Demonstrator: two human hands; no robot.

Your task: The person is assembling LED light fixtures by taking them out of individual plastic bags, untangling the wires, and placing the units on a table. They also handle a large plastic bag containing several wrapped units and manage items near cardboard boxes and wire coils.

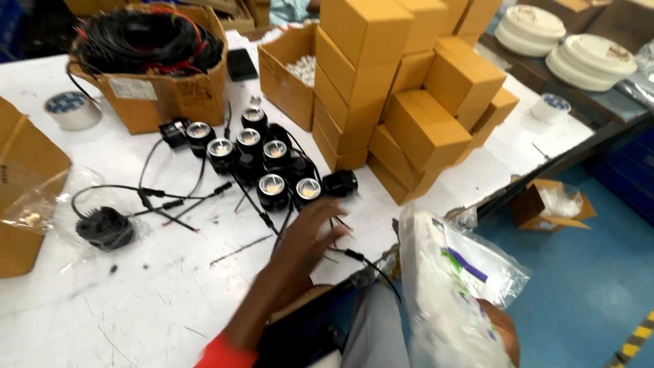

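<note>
The left hand hovers open, fingers spread, holding nothing, just short of the black spot lamps clustered mid-bench. Advisable: lift one lamp by its housing, keeping clear of the trailing leads. The right hand grips a clear plastic bag off the bench edge.

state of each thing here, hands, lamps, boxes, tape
left hand: open, fingers spread, reaching over the table toward the lamps
right hand: holding a clear plastic bag of printed sheets
black round lamps: clustered on the white table, lenses up, wires trailing
tan small boxes: closed, stacked
wire carton: open, full of black and red wire
tape roll: lying flat
</note>
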